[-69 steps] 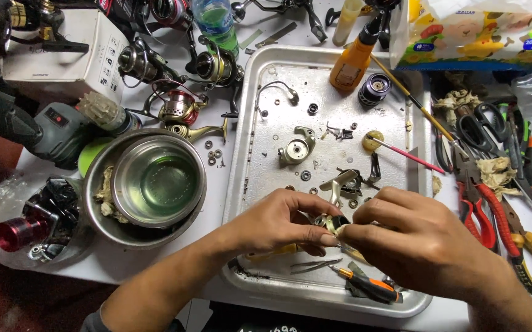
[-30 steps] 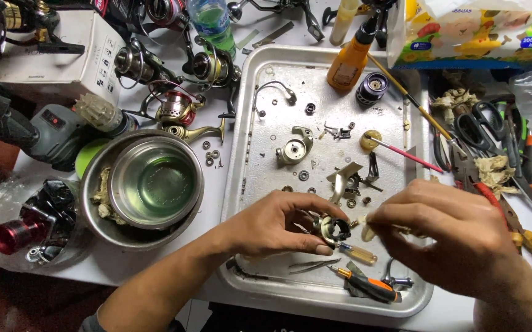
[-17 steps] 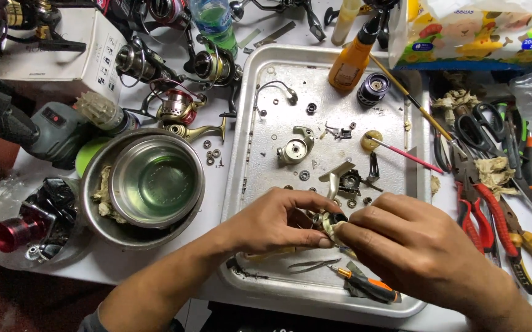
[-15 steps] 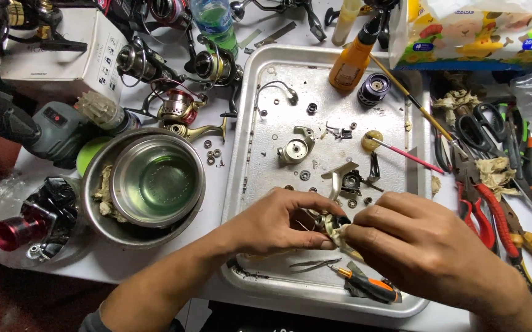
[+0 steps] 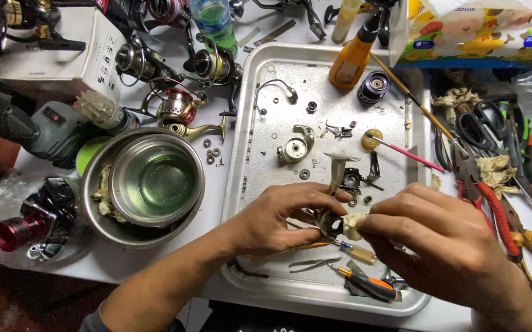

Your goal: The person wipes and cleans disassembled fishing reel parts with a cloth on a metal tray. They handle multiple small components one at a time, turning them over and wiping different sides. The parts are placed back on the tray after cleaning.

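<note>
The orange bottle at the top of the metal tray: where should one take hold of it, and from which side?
Take the orange bottle by its wide flat body, coming from its left side. It lies tilted, dark nozzle pointing up-right under clutter, and a dark round spool sits close on its right; the tray is barer on the left.

Count, head view. One rectangular metal tray [image 5: 247, 184], centre. Two round steel bowls, nested: outer bowl [image 5: 93, 215] and inner bowl [image 5: 155, 178], at 9 o'clock. Three silver fishing reels: [image 5: 132, 60], [image 5: 213, 63], [image 5: 176, 106], at 11 o'clock. One orange plastic squeeze bottle [image 5: 350, 61] at 12 o'clock. One colourful tissue box [image 5: 469, 31] at 1 o'clock. Two bare hands: left hand [image 5: 278, 218], right hand [image 5: 444, 246], at 5–6 o'clock.
</note>
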